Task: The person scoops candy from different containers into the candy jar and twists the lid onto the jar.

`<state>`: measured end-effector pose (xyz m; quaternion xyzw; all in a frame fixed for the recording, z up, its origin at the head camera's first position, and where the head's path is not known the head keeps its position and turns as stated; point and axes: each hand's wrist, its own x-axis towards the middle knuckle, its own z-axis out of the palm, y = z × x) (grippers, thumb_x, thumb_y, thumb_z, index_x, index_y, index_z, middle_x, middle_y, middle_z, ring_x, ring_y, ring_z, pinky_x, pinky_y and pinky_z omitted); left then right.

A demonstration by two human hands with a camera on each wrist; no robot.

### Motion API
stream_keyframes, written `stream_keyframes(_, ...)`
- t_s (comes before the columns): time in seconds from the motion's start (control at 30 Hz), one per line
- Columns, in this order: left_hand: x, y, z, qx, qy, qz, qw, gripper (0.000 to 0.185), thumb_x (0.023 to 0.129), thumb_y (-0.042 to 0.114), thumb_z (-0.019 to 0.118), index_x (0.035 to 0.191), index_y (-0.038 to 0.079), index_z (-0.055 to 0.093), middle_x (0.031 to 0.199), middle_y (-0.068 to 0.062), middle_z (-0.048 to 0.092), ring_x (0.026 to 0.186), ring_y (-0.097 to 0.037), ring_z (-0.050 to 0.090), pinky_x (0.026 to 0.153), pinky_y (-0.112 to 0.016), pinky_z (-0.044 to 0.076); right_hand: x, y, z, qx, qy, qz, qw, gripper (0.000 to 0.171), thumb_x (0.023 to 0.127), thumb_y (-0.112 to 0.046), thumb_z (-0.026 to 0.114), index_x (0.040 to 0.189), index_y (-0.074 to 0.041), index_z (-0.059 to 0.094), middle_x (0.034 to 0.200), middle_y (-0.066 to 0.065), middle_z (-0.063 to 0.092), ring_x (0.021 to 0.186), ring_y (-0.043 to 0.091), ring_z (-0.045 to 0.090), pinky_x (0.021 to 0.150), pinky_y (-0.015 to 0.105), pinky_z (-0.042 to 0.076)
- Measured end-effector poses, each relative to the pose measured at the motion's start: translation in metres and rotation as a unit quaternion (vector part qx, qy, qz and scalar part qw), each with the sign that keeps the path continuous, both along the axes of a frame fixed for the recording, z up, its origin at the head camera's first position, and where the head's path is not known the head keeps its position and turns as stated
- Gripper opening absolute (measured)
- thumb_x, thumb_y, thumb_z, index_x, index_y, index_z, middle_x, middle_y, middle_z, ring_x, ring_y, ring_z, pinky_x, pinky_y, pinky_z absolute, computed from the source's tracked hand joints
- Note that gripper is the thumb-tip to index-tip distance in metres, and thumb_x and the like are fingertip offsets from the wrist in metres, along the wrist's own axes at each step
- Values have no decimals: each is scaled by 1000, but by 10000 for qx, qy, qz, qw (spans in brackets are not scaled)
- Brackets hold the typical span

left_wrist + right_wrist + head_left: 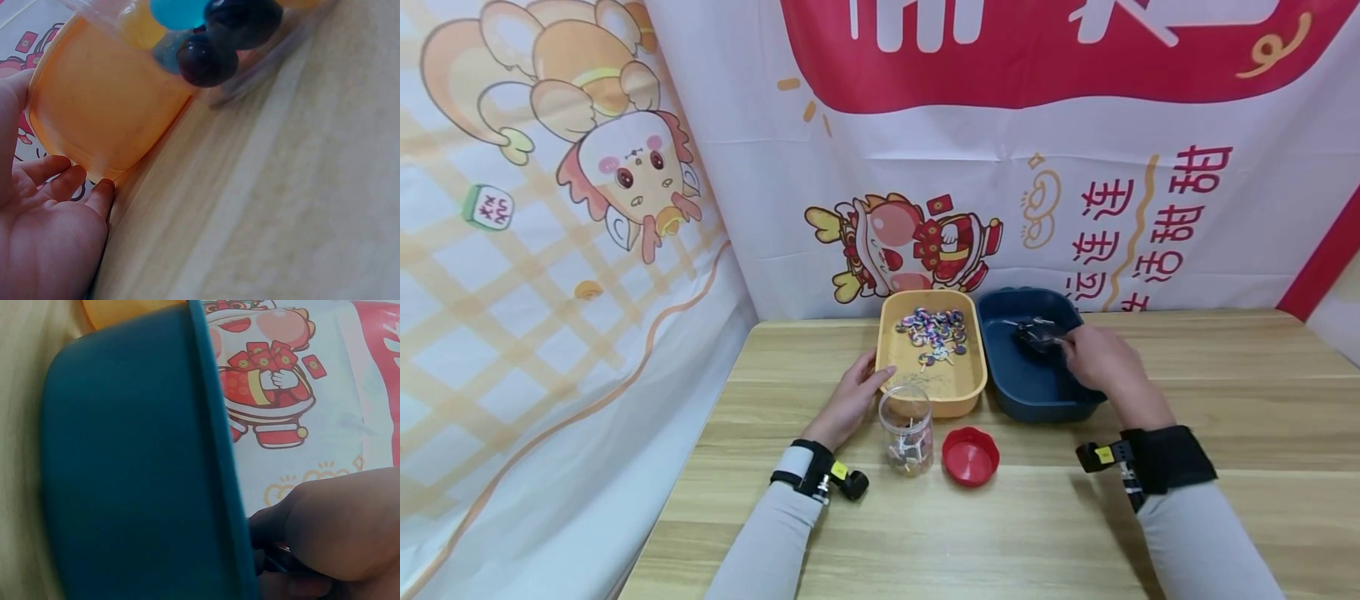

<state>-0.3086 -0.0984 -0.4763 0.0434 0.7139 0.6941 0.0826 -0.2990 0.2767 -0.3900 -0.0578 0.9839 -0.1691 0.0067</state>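
Observation:
My left hand (855,396) grips the left side of a yellow bin (973,387), with the thumb at the rim and fingers against the outer wall. Swirl-patterned lollipops (931,327) lie inside that bin. Over the blue bin (1011,379), my right hand (1102,360) pinches a dark, shiny object (1040,335); its exact kind I cannot tell. Thin pale pieces show beside this object. In the right wrist view, the blue bin's wall hides most of what the fingers hold. Before the yellow bin stands an uncapped clear jar (907,433) with lollipops at its bottom.
A red scalloped lid (971,457) lies upside down right of the jar. The two bins stand side by side on the wooden table (955,542), close to a printed cloth (865,142) at the back. Another patterned cloth (550,333) hangs on the left.

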Motion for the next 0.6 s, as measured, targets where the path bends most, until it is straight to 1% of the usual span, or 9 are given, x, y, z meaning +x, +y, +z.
stream_keyframes(0.2,1,-1,-1,2,41,-51,10000,67,104,26,59,162,12,28,167,-10,29,151,-24,33,123,-38,31,-4,-6,-8,31,122,190,9997,29,107,-18,49,102,2,68,80,12,56,74,29,54,61,38,44)
stream_keyframes(0.33,1,-1,-2,6,52,-83,10000,66,105,26,59,162,12,28,167,-10,29,151,-24,32,123,-38,31,-6,-13,-14,-2,83,269,9996,29,107,-17,46,108,4,67,80,12,57,74,28,55,63,40,46)
stream_keyframes(0.47,2,-1,-1,-16,70,-88,9999,66,105,27,58,162,12,29,167,-9,29,151,-23,32,124,-38,30,-9,-19,-21,38,-111,375,9992,27,107,-14,43,112,4,63,86,14,59,75,29,56,65,43,48)
stream_keyframes(0.6,2,-1,-1,-32,80,-113,9999,65,105,28,58,161,13,30,167,-9,28,152,-23,30,124,-38,29,-12,-21,-27,83,-412,663,9969,26,104,-11,44,120,6,57,94,17,59,77,30,56,65,42,47)
